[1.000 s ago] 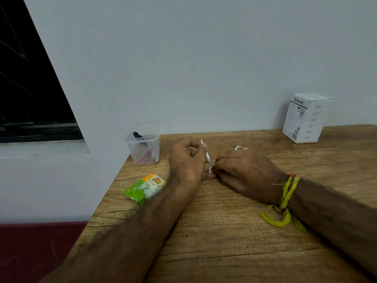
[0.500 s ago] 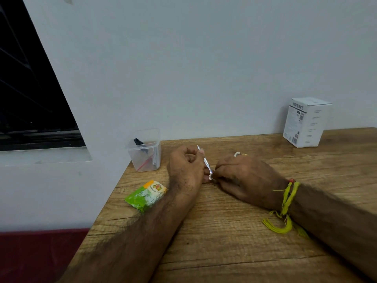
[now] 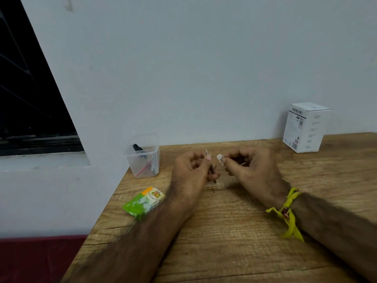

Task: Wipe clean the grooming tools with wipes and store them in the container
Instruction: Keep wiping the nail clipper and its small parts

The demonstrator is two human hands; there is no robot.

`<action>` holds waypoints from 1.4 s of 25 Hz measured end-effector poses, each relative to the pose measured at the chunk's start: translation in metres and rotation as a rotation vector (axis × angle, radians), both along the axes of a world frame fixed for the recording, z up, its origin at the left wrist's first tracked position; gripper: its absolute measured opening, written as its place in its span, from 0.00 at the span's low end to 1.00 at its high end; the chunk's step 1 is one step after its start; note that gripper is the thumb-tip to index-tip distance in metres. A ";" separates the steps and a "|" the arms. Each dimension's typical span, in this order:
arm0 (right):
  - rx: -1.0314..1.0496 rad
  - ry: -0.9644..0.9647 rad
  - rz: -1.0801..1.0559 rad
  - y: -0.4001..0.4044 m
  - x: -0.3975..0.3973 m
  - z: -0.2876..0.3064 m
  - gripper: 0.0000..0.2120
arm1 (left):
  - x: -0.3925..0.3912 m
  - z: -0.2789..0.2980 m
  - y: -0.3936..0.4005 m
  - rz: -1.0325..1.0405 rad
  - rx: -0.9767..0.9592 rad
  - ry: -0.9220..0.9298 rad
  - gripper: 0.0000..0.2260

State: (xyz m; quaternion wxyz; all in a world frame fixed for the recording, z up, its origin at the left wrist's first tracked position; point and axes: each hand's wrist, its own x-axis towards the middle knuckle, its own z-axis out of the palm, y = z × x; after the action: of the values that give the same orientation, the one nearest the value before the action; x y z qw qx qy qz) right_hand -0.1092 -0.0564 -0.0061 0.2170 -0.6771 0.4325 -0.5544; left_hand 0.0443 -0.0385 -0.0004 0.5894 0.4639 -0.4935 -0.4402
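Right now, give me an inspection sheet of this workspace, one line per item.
Surface: wooden table, its far edge against the wall.
Job's things: thin metal tool in the left hand; small white wipe in the right hand; clear container at the table's far left corner holding a dark-handled tool and other tools; green wipes packet lying flat by the left wrist.
Clutter: white carton standing at the far right.
Grippers: left hand grips the tool; right hand pinches the wipe; tool and wipe apart.
Cables: nothing seen.
Surroundings: pale wall, dark window at left.
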 end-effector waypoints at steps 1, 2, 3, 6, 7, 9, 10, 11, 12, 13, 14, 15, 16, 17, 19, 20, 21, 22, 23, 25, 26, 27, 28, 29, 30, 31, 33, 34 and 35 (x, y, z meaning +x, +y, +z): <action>0.035 -0.010 0.014 0.000 0.001 0.000 0.01 | 0.000 0.000 0.001 -0.031 -0.014 -0.034 0.04; 0.055 -0.015 0.033 0.000 0.001 0.000 0.01 | -0.001 0.000 0.002 -0.058 -0.027 -0.070 0.05; 0.066 -0.018 0.053 0.000 0.001 0.000 0.02 | -0.002 -0.001 0.002 -0.082 -0.038 -0.112 0.07; 0.074 0.005 0.066 0.001 0.002 0.000 0.04 | -0.004 -0.004 0.002 -0.123 -0.072 -0.250 0.10; 0.068 0.021 0.053 0.001 0.002 0.001 0.05 | -0.004 -0.006 0.000 -0.120 -0.080 -0.281 0.10; 0.044 0.049 0.034 0.001 0.004 0.001 0.06 | -0.005 -0.007 -0.001 -0.102 -0.094 -0.319 0.10; 0.031 0.062 0.027 0.001 0.005 0.000 0.06 | -0.005 -0.007 -0.002 -0.096 -0.099 -0.335 0.11; 0.023 0.074 0.022 0.001 0.005 -0.001 0.06 | -0.005 -0.007 -0.001 -0.097 -0.102 -0.351 0.11; 0.025 0.076 0.024 0.000 0.005 -0.001 0.06 | -0.004 -0.007 0.000 -0.103 -0.105 -0.371 0.11; 0.036 0.064 0.033 0.000 0.005 -0.002 0.06 | -0.004 -0.006 0.000 -0.118 -0.108 -0.394 0.11; 0.056 0.045 0.046 -0.001 0.004 -0.001 0.06 | -0.004 -0.006 0.001 -0.137 -0.111 -0.426 0.11; 0.083 0.023 0.063 -0.002 0.003 0.000 0.05 | -0.004 -0.005 0.002 -0.156 -0.111 -0.462 0.11; 0.113 -0.003 0.091 -0.002 0.002 0.001 0.05 | -0.004 -0.005 0.002 -0.172 -0.107 -0.492 0.11; 0.145 -0.040 0.129 -0.003 0.001 0.003 0.04 | -0.004 -0.005 0.002 -0.182 -0.101 -0.507 0.11; 0.204 -0.125 0.190 -0.002 0.001 0.004 0.03 | -0.003 -0.004 0.004 -0.183 -0.088 -0.488 0.11; 0.208 -0.149 0.192 -0.001 0.000 0.005 0.03 | -0.004 -0.003 0.005 -0.183 -0.076 -0.449 0.11; 0.186 -0.148 0.168 0.000 0.000 0.004 0.03 | -0.004 -0.002 0.005 -0.185 -0.058 -0.386 0.13; 0.150 -0.125 0.127 0.001 0.000 0.004 0.02 | -0.004 -0.001 0.005 -0.188 -0.034 -0.313 0.14; 0.113 -0.091 0.092 0.001 0.000 0.005 0.02 | -0.004 -0.001 0.005 -0.188 -0.010 -0.251 0.16; 0.088 -0.032 0.096 0.002 0.002 0.005 0.03 | -0.003 -0.003 0.001 -0.169 0.005 -0.251 0.15; 0.101 -0.011 0.114 0.002 0.003 0.005 0.03 | -0.002 -0.004 0.000 -0.159 -0.008 -0.301 0.14; 0.115 0.009 0.119 0.001 0.004 0.004 0.04 | -0.002 -0.005 -0.001 -0.154 -0.026 -0.355 0.12; 0.120 0.024 0.113 0.000 0.004 0.003 0.04 | -0.003 -0.006 0.000 -0.150 -0.048 -0.407 0.11; 0.120 0.024 0.107 -0.002 0.003 0.002 0.04 | -0.003 -0.007 0.000 -0.145 -0.077 -0.466 0.10; 0.120 0.012 0.108 -0.002 0.003 0.002 0.04 | -0.004 -0.007 0.000 -0.136 -0.105 -0.532 0.09; 0.114 0.003 0.112 -0.003 0.002 0.001 0.04 | -0.004 -0.008 0.000 -0.123 -0.122 -0.579 0.09; 0.115 0.006 0.133 -0.003 0.001 0.001 0.04 | -0.004 -0.007 0.000 -0.101 -0.115 -0.547 0.11; 0.117 -0.003 0.139 -0.002 0.002 0.000 0.03 | -0.004 -0.007 0.001 -0.103 -0.092 -0.470 0.11; 0.097 -0.010 0.114 -0.001 0.003 0.000 0.03 | -0.004 -0.005 0.001 -0.104 -0.058 -0.374 0.11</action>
State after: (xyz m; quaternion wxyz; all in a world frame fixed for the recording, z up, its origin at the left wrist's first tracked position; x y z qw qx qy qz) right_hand -0.1065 -0.0576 -0.0058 0.2829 -0.6866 0.4183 -0.5230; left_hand 0.0404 -0.0372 -0.0056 0.4770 0.4946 -0.6300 -0.3618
